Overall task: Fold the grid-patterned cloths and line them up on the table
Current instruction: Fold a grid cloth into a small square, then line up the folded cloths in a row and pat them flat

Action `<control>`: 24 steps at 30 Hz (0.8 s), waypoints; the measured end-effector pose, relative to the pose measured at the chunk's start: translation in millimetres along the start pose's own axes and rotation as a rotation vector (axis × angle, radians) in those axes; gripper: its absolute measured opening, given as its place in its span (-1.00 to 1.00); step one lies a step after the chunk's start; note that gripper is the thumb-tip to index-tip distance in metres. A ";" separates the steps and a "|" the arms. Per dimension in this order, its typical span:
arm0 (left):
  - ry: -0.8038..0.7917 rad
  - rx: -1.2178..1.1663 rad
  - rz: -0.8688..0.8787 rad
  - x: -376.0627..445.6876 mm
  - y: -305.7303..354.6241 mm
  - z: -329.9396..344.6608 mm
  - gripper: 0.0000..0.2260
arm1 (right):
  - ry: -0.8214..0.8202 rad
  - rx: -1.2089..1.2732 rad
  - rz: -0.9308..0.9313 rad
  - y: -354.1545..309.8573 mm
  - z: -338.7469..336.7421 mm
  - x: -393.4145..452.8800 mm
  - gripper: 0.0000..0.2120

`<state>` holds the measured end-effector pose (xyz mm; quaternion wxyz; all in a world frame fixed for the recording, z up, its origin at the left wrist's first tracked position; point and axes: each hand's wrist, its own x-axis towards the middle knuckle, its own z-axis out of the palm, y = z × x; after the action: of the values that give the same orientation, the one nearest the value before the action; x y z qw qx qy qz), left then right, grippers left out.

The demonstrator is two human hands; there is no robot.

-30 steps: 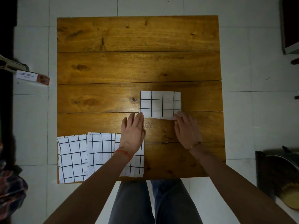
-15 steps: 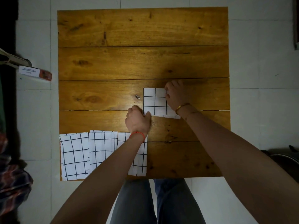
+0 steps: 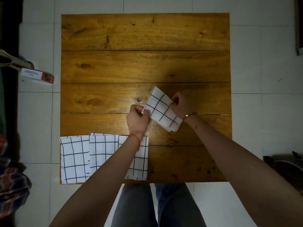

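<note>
We pinch the folded grid cloth between our left hand and right hand, each grip closed on an edge, tilted over the table, three folded cloths lining its near-left edge, the floor box's label unreadable.

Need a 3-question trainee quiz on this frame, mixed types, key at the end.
1. How many folded grid-patterned cloths lie in the row along the near edge of the wooden table?
2. True or false: the tilted cloth lies flat and untouched.
3. Which hand grips that cloth's left corner? A) left hand B) right hand C) neither

Key:
1. Three, at the near left; an arm partly covers the third.
2. False; both hands hold it.
3. A
</note>
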<state>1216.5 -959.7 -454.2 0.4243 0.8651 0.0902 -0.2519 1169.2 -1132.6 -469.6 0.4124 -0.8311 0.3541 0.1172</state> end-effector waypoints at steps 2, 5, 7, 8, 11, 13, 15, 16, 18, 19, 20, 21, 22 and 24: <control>0.009 -0.219 -0.066 -3.0 4.3 -3.9 -0.85 | -0.061 0.267 0.123 -2.5 -5.6 -13.8 -0.85; -0.067 -0.442 -0.184 -10.1 5.0 -5.9 -0.73 | -0.122 0.569 0.252 -2.7 -6.6 -38.7 -0.83; -0.155 -0.456 -0.206 -17.5 -1.2 -6.4 -0.70 | -0.100 0.711 0.337 -0.7 -0.4 -56.2 -0.76; -0.198 -0.414 -0.186 -22.1 -6.3 -6.5 -0.75 | -0.079 0.748 0.368 1.1 3.5 -64.6 -0.70; -0.225 -0.257 -0.100 -39.5 -24.6 -8.9 -0.85 | -0.014 0.696 0.385 9.8 12.4 -88.9 -0.71; -0.213 -0.186 -0.070 -55.1 -36.1 -12.0 -0.89 | 0.013 0.575 0.359 19.4 18.1 -106.5 -0.76; -0.227 -0.112 -0.038 -69.9 -46.2 -14.4 -0.85 | 0.029 0.427 0.284 27.3 24.7 -123.9 -0.82; -0.238 -0.078 -0.019 -76.4 -52.0 -14.9 -0.83 | 0.037 0.351 0.240 32.3 30.2 -131.2 -0.86; -0.250 -0.009 0.044 -87.7 -62.2 -16.5 -0.85 | 0.064 0.219 0.174 40.7 41.7 -144.9 -0.86; -0.249 0.027 0.073 -93.1 -66.5 -18.0 -0.87 | 0.079 0.165 0.157 44.6 47.7 -150.6 -0.84; -0.247 0.058 0.096 -97.7 -71.0 -19.6 -0.86 | 0.095 0.123 0.154 47.8 53.4 -156.2 -0.81; -0.240 0.076 0.112 -101.8 -75.5 -21.6 -0.82 | 0.113 0.090 0.156 50.5 58.6 -161.2 -0.79; -0.233 0.076 0.116 -105.4 -80.1 -23.1 -0.74 | 0.130 0.064 0.160 52.5 63.1 -165.3 -0.77; -0.237 0.050 0.108 -113.0 -89.6 -26.5 -0.64 | 0.161 0.041 0.193 53.6 70.6 -173.9 -0.77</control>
<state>1096.1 -876.6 -444.4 0.4233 0.8431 -0.0138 -0.3315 1013.8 -1014.7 -461.9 0.3861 -0.7915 0.4666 0.0818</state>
